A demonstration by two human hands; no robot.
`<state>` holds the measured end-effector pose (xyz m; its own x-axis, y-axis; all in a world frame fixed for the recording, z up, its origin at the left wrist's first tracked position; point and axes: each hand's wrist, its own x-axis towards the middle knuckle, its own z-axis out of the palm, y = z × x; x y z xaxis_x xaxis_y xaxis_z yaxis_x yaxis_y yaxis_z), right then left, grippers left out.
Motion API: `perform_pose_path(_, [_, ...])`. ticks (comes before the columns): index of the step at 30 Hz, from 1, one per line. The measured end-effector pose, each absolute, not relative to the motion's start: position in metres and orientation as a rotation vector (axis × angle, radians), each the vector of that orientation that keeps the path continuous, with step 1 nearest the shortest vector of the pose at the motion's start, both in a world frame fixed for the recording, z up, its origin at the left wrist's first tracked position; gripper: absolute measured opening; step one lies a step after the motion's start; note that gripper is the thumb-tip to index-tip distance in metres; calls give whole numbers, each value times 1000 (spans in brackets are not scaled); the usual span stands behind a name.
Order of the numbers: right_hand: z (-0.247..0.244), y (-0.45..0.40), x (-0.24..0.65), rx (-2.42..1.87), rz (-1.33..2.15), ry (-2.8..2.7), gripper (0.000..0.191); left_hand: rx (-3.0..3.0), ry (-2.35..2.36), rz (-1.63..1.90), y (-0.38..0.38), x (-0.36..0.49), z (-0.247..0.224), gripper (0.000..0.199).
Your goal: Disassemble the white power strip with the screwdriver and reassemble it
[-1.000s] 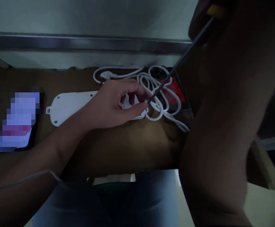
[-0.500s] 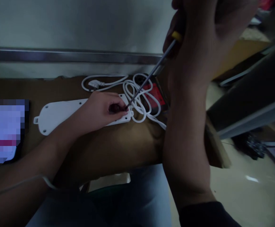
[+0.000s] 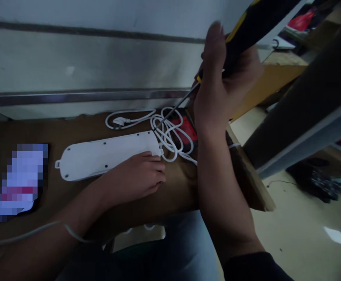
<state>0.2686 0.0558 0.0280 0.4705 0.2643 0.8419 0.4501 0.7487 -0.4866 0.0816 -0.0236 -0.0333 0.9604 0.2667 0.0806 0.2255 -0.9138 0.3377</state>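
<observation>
A white power strip [image 3: 91, 154] lies underside up on the brown worktop, dark screw holes along its edges. My left hand [image 3: 141, 171] rests at its near right corner, fingers curled together; a tiny dark speck shows at the fingertips, too small to name. In my right hand [image 3: 217, 89], raised above the worktop's right side, is a screwdriver [image 3: 246, 31] with a black and yellow handle. Its thin shaft slants down left, and the tip is by the strip's far right corner; whether it touches is unclear. The strip's white cord [image 3: 166, 132] is coiled at its right end.
A phone [image 3: 20, 179] with a blurred screen lies at the left. The plug [image 3: 119, 122] sits behind the strip, and a red and black object [image 3: 184, 128] is under the cord. A wall runs along the back; a grey post [image 3: 293, 97] stands to the right.
My left hand has moved from the strip's right end to its near edge, uncovering more of it. The right hand has turned, showing the screwdriver's handle. The view has shifted.
</observation>
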Motion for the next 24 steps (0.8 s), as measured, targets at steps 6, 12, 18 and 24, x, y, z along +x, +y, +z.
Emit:
perform_pose_path(6, [13,60,269,-890,-79,-1183,52,2843,336,203,-25,80,-31,11])
perform_pose_path(12, [11,52,260,-975,42,-1234,42,2835,353,176,-25,82,-33,10])
perform_pose_path(18, [16,42,250,-962,233,-1331,33,2732,369,166,-22,82,-32,12])
perform_pose_path(24, [18,40,238,-1051,293,-1368,36,2619,378,118,-19,81,-30,13])
